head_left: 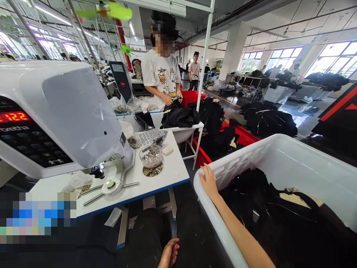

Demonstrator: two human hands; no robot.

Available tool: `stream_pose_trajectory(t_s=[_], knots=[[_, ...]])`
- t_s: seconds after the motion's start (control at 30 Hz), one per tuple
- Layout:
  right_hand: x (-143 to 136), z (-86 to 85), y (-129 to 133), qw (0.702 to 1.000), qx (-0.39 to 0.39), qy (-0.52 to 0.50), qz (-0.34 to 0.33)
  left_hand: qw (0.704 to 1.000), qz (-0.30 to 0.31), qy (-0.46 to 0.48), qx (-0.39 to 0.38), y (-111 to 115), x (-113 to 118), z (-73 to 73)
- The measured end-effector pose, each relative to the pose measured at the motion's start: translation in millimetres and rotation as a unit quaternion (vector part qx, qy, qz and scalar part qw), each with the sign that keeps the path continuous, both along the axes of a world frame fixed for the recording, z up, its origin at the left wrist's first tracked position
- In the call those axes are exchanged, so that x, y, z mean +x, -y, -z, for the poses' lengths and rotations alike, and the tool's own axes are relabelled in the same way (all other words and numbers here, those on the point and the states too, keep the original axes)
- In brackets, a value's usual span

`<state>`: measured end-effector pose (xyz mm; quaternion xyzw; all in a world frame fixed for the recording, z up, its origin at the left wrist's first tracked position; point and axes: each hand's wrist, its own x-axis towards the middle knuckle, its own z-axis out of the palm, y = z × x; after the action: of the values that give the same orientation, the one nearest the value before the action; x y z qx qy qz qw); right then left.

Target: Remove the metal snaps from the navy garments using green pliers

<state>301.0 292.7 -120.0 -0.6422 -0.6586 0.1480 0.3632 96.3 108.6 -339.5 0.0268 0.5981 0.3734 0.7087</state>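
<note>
My right hand (208, 180) is hooked over the near left corner of a large white bin (279, 143), its fingers wrapped round the rim. Inside the bin lie black garments (281, 219) with some cream cloth. My left hand (169, 254) rests low between my legs, its fingers curled inward with nothing visible in them. To the left stands a white press machine (78, 108) with a red number display. On its white table (170, 163) sits a clear round dish (151, 156) of small metal parts, beside a small white case (167, 150).
Across the table a person (161, 70) in a white T-shirt handles dark cloth. Red bins (244, 134) and heaped black garments (264, 119) stand beyond the white bin. A white pole (205, 56) rises beside the far worktable. Another person (194, 70) stands farther back.
</note>
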Motion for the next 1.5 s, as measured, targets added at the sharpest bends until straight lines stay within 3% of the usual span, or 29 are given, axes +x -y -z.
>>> stream_pose_trajectory(t_s=[0.5,1.5], knots=[[-0.2,0.1,-0.5,1.000,-0.005,-0.003,-0.002,1.000,0.006,-0.013,-0.014,-0.6,1.6,-11.6],[0.1,-0.1,-0.3,1.000,-0.008,0.000,0.001,1.000,0.006,0.001,-0.005,0.7,0.0,-7.0]])
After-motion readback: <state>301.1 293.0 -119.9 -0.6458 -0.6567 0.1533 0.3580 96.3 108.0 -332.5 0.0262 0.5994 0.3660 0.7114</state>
